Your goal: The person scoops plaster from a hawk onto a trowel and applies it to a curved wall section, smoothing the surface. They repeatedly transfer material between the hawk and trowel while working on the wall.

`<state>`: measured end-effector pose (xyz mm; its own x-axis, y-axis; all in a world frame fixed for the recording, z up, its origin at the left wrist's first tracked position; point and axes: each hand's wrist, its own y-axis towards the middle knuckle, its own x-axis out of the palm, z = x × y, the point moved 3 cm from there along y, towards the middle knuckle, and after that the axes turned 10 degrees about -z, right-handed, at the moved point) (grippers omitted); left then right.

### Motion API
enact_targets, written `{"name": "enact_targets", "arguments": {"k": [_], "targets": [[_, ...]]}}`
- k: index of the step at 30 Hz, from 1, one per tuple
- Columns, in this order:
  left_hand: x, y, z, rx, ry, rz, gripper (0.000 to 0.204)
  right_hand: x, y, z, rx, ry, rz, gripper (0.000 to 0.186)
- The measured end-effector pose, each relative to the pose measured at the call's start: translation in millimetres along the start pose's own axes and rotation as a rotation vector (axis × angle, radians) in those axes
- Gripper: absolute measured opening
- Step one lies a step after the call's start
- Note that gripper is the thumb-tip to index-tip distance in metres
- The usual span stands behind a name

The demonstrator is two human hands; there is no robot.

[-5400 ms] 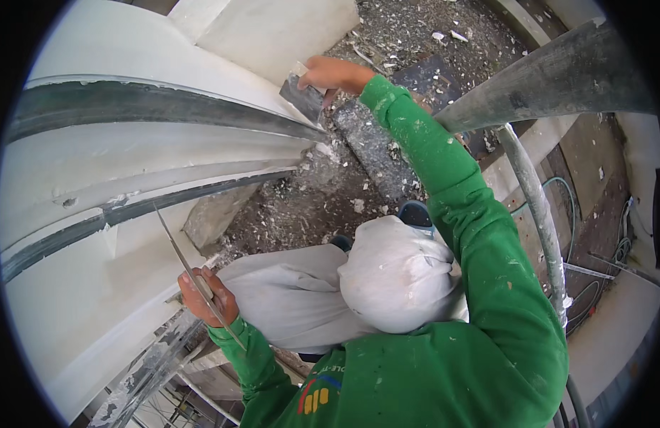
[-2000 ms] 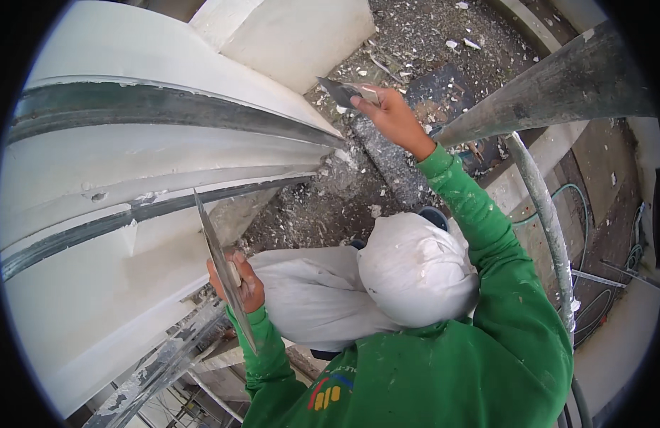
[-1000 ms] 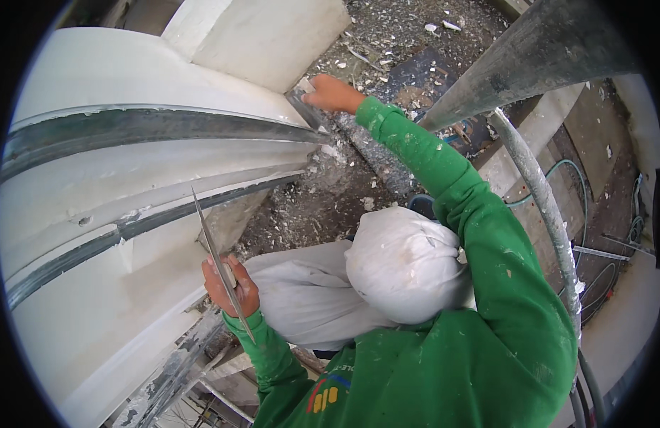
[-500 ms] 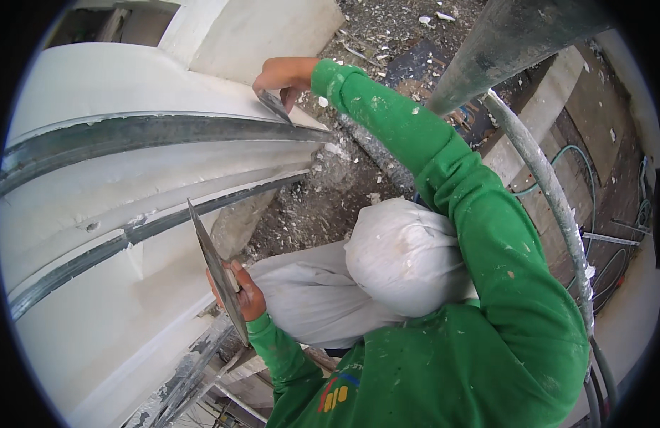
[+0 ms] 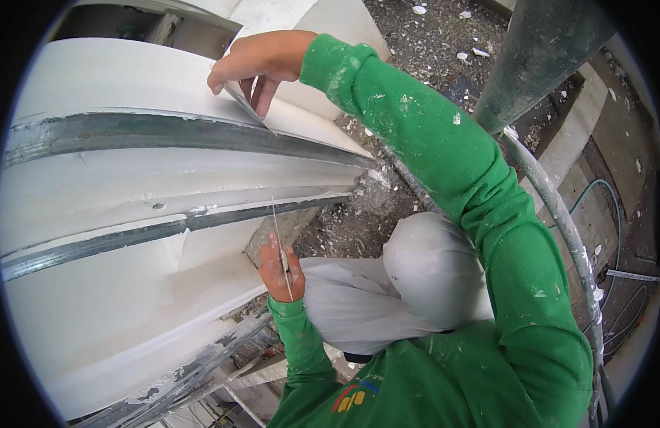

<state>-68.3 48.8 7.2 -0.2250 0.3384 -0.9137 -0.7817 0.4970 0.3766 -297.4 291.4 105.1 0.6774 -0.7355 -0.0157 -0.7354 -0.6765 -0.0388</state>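
My right hand [image 5: 273, 55] is closed around a thin flat metal scraper blade [image 5: 246, 105]. Its lower corner meets the upper edge of a long dark metal strip [image 5: 130, 135], next to the smooth white plaster surface [image 5: 123, 71]. Lower down, my left hand [image 5: 270, 277] grips a plastering trowel [image 5: 281, 246], turned so that only its thin edge shows, apart from the wall. A white band with a small dent [image 5: 223, 167] lies between the upper strip and a second, narrower metal strip [image 5: 116, 242].
A thick grey pipe [image 5: 540, 64] and a curved, plaster-spattered metal tube [image 5: 551, 192] stand close on my right. My knee in pale trousers [image 5: 430, 260] is bent below. Rubble and white chips [image 5: 444, 43] litter the ground. A green hose [image 5: 618, 221] lies at far right.
My right hand has moved left and up along the upper strip with the scraper. The trowel in my left hand has turned from slanted to nearly edge-on. The view has shifted somewhat.
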Motion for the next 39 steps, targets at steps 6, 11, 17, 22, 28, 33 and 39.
{"name": "enact_targets", "arguments": {"k": [6, 11, 17, 22, 28, 33, 39], "targets": [[-1, 10, 7, -0.078, -0.11, -0.053, 0.051, -1, 0, -72, -0.08, -0.067, 0.018, 0.053], [-1, 18, 8, -0.053, -0.06, -0.064, 0.05, 1, -3, -130, -0.026, -0.215, 0.013, 0.051], [1, 17, 10, -0.141, -0.2, 0.021, 0.006, 11, -24, -177, -0.151, -0.326, 0.052, 0.04], [-10, 21, 35, -0.407, -1.209, -0.036, 0.027, -10, -90, -188, -0.527, -0.409, 0.386, 0.031], [-52, 27, 69, -0.256, -2.234, 0.025, 0.04, 66, -140, -50, -1.271, -0.228, 0.626, 0.04], [-55, 25, 54, -0.099, -2.385, -0.32, 0.029, 100, -165, 3, -0.933, -0.44, 0.154, 0.045], [-77, 35, 48, 0.083, -2.219, -0.175, 0.022, 41, -148, -12, -0.911, -0.467, 0.727, 0.04]]}}
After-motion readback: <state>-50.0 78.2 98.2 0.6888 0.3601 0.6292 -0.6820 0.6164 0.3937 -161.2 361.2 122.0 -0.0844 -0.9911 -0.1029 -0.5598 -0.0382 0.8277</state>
